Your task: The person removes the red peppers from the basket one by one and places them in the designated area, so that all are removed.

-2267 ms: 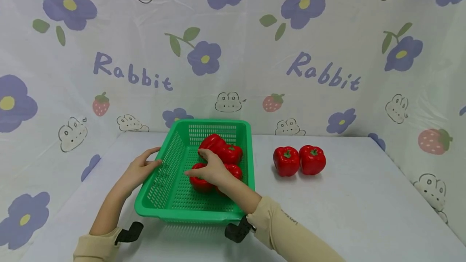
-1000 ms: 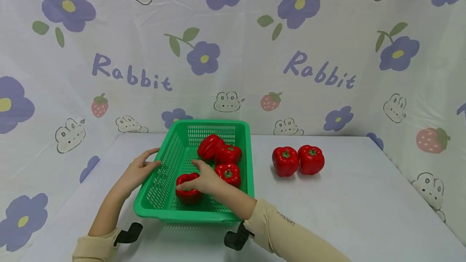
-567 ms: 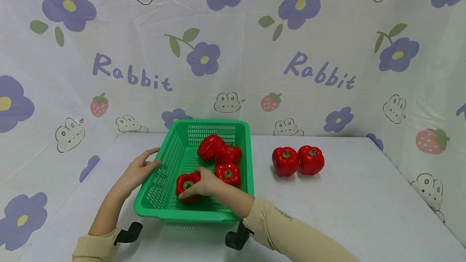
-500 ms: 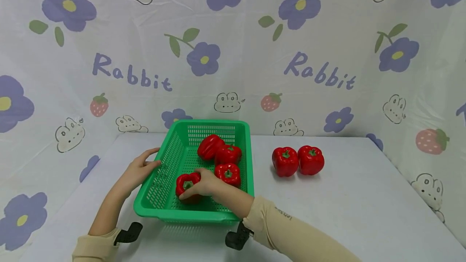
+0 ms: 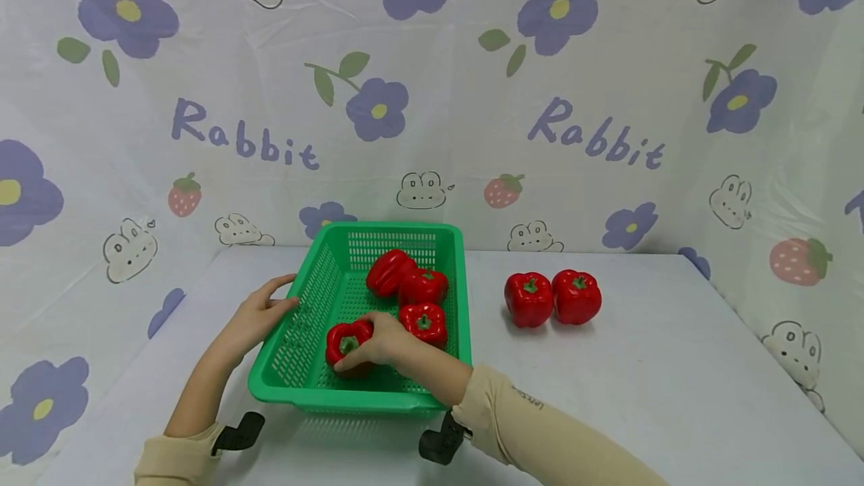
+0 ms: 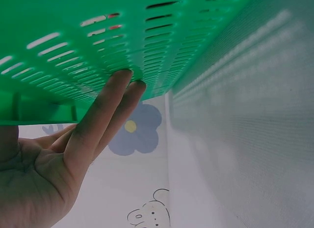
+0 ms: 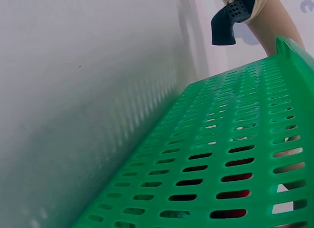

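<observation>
My right hand (image 5: 386,340) grips a red bell pepper (image 5: 347,337) in the front left part of a green slotted plastic basket (image 5: 337,399). Thumb and fingers lie on opposite sides of the pepper, with its green stem facing up. At the basket's left rim, my left hand (image 5: 255,321) holds on with the thumb over the edge. Two of its fingers (image 6: 105,110) lie nearly straight against the outer wall in the left wrist view. Along the basket's right side sit more bell peppers: one upright (image 5: 424,321), one behind it (image 5: 422,287), and one lying on its side (image 5: 389,274).
Two more red bell peppers (image 5: 529,300) (image 5: 577,297) stand side by side on the white table (image 5: 648,366), right of the basket. A patterned cloth (image 5: 432,81) hangs behind the table. Black wrist cameras (image 5: 241,432) sit below both wrists, and the right one (image 5: 440,442) overlaps the basket's front edge.
My right hand has carried its pepper leftward and toward me inside the basket, and the pepper's stem has turned into view. My left hand has stayed at the rim.
</observation>
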The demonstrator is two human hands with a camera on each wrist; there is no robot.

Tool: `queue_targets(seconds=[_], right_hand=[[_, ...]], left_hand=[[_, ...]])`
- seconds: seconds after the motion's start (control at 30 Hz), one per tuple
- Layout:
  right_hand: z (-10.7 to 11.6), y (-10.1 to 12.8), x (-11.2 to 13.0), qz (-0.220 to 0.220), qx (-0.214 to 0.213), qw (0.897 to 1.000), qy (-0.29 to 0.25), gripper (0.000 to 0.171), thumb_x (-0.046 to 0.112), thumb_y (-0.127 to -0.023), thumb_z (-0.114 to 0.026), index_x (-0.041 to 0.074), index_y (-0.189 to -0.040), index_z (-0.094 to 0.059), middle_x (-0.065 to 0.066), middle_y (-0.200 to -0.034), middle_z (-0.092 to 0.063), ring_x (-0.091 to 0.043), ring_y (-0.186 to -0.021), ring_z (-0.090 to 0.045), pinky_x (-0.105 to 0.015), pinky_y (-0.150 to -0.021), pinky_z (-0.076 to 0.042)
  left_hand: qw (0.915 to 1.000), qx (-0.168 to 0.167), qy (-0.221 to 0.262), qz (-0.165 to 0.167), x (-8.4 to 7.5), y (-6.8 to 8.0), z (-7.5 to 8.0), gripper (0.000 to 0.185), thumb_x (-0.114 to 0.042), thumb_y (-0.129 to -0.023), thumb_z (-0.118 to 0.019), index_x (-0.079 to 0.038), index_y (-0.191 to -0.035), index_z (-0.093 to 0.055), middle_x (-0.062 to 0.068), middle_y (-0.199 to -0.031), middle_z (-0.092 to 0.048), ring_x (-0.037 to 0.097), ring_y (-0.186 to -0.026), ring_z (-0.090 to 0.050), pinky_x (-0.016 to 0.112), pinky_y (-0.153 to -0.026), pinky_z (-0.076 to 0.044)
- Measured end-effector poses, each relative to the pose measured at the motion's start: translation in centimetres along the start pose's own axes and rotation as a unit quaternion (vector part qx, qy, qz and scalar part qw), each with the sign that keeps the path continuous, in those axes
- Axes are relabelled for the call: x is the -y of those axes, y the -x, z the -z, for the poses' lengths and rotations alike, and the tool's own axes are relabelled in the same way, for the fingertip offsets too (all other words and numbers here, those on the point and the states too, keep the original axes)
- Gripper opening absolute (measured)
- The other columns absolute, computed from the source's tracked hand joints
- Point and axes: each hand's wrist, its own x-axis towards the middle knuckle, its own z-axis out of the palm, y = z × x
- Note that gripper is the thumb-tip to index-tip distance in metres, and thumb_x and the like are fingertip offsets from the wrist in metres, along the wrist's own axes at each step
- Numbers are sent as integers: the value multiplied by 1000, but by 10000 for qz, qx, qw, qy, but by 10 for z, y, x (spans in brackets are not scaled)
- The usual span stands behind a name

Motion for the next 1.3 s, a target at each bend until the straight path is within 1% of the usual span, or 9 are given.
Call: queue_targets(seconds=[0.13, 0.27, 0.43, 0.67, 0.83, 1.0, 1.1, 1.2, 1.3], right_hand=[[2, 2, 2, 40, -60, 10000, -60, 74, 19, -71, -88, 3, -134, -52, -12, -118, -60, -24, -104, -55, -42, -88, -53], [4, 4, 4, 192, -81, 9998, -41, 76, 22, -72, -87, 3, -136, -51, -12, -121, -60, -24, -107, -55, -42, -88, -54], [9, 6, 6, 426, -144, 9989, -142, 74, 25, -74, -86, 3, -136, -51, -13, -125, -59, -25, -109, -55, -42, -87, -55], [18, 10, 6, 495, -218, 9982, -258, 76, 30, -74, -86, 8, -138, -51, -13, -128, -59, -26, -113, -53, -43, -85, -56], [28, 15, 7, 628, -334, 9971, -259, 77, 34, -73, -85, 12, -139, -51, -11, -130, -59, -27, -117, -52, -45, -86, -55], [39, 20, 6, 655, -430, 9961, -402, 77, 37, -74, -85, 16, -140, -50, -10, -136, -56, -29, -126, -48, -48, -89, -55], [46, 24, 6, 675, -493, 9957, -394, 78, 37, -74, -84, 17, -141, -49, -11, -138, -54, -31, -129, -45, -49, -90, -54], [53, 28, 5, 721, -568, 9949, -427, 77, 38, -75, -83, 18, -141, -49, -10, -139, -54, -30, -130, -45, -50, -92, -53], [62, 32, 5, 703, -648, 9937, -591, 77, 38, -76, -83, 19, -142, -49, -9, -137, -56, -28, -128, -48, -50, -92, -53]], left_hand=[[10000, -35, 7, 30, 0, 0, 1, 61, -29, -103, -47, -4, -153, -25, 31, -118, -64, 22, -89, -70, 34, -76, -56], [10000, -39, 55, 36, 0, -1, 1, 60, -27, -103, -48, -4, -153, -25, 31, -118, -64, 23, -88, -71, 34, -75, -57], [9999, 3, 163, 21, -1, -1, 0, 60, -26, -103, -48, -3, -153, -24, 30, -114, -66, 21, -83, -72, 32, -72, -57], [9998, -20, 171, 37, -1, -1, 1, 60, -27, -103, -48, -4, -154, -25, 29, -113, -67, 19, -82, -71, 29, -71, -56], [9998, -37, 160, 62, 0, 0, 1, 60, -27, -103, -48, -4, -154, -25, 30, -115, -65, 19, -84, -71, 29, -71, -56], [9999, -31, 91, 57, 1, 0, 0, 60, -28, -103, -47, -4, -154, -24, 31, -118, -64, 21, -88, -70, 31, -73, -56], [10000, -31, 61, 67, 2, 0, 0, 61, -29, -103, -47, -4, -154, -24, 31, -118, -64, 19, -87, -70, 30, -73, -56], [10000, -11, 64, 55, 1, 0, 0, 61, -29, -103, -47, -3, -154, -23, 31, -117, -64, 19, -85, -70, 30, -72, -55], [10000, -34, 60, 63, 1, -1, 1, 61, -29, -103, -47, -4, -154, -23, 30, -116, -64, 18, -84, -70, 29, -72, -55]])
